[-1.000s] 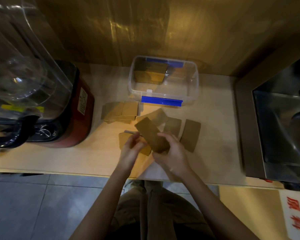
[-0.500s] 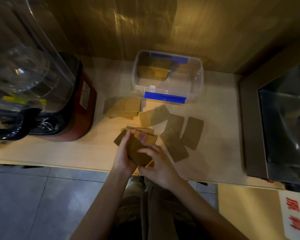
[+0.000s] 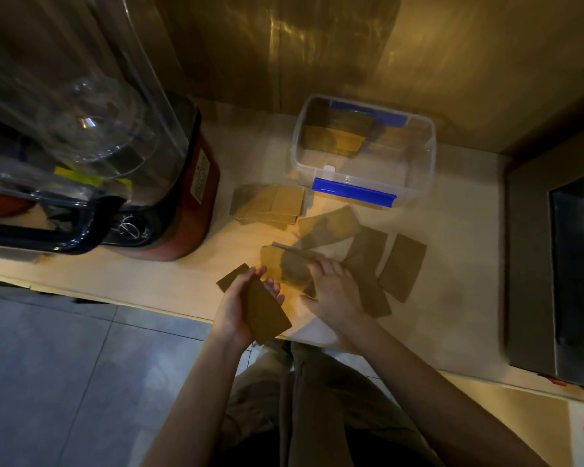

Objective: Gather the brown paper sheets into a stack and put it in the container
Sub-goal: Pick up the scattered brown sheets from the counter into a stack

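My left hand (image 3: 236, 308) grips a small stack of brown paper sheets (image 3: 263, 306) near the counter's front edge. My right hand (image 3: 334, 291) lies flat, fingers spread, on loose brown sheets (image 3: 290, 264) just to the right. More single sheets (image 3: 402, 266) are scattered further right, and a small pile of sheets (image 3: 270, 205) lies left of the container. The clear plastic container (image 3: 418, 183) with blue clips stands at the back of the counter; some brown sheets (image 3: 334, 136) lie in its left part.
A red-based blender with a clear cover (image 3: 81, 146) takes up the counter's left side. A dark metal appliance (image 3: 560, 271) stands at the right. A wooden wall (image 3: 317, 45) rises behind the container. The counter edge (image 3: 149, 303) runs in front, grey floor tiles below.
My right hand has let go of the held stack and moved right onto the loose sheets. My left hand keeps the stack and has shifted slightly toward the counter edge.
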The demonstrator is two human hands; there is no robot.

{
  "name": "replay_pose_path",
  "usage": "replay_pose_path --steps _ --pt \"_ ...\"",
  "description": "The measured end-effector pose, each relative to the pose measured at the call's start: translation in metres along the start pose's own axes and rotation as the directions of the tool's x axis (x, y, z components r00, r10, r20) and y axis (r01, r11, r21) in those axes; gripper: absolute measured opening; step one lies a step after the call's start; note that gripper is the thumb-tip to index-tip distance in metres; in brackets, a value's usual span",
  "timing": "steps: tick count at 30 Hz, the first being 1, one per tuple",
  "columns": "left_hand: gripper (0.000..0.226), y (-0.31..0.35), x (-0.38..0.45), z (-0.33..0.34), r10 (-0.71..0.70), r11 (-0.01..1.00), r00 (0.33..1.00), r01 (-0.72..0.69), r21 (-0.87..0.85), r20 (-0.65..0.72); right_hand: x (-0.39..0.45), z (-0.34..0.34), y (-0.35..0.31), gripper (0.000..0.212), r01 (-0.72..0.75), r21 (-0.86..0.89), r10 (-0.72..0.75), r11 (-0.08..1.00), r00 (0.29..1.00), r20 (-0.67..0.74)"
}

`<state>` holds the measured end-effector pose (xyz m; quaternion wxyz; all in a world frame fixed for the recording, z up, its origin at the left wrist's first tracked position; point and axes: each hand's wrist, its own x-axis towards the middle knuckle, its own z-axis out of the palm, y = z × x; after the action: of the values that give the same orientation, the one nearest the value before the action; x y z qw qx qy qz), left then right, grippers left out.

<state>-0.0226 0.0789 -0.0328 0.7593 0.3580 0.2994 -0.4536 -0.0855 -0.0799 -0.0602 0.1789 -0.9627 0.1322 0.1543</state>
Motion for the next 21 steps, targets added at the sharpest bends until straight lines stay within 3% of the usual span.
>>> replay_pose_path --steps 7,12,21 --pt "0.019 0.003 0.001 -0.008 -0.031 0.998 0.998 0.028 -0.058 -0.060 0.002 0.006 0.000 0.053 0.001 -0.022 -0.002 1.000 0.998 -0.068" --pt "0.026 0.003 0.003 -0.010 -0.036 0.997 0.996 0.030 -0.075 -0.087 0.003 -0.001 0.005 0.053 0.066 0.011 -0.062 0.998 0.977 -0.203" --pt "0.019 0.003 0.003 -0.019 -0.015 0.990 0.996 0.001 -0.142 -0.093 0.010 0.004 0.009 0.052 0.073 0.036 -0.069 0.997 0.993 -0.100"
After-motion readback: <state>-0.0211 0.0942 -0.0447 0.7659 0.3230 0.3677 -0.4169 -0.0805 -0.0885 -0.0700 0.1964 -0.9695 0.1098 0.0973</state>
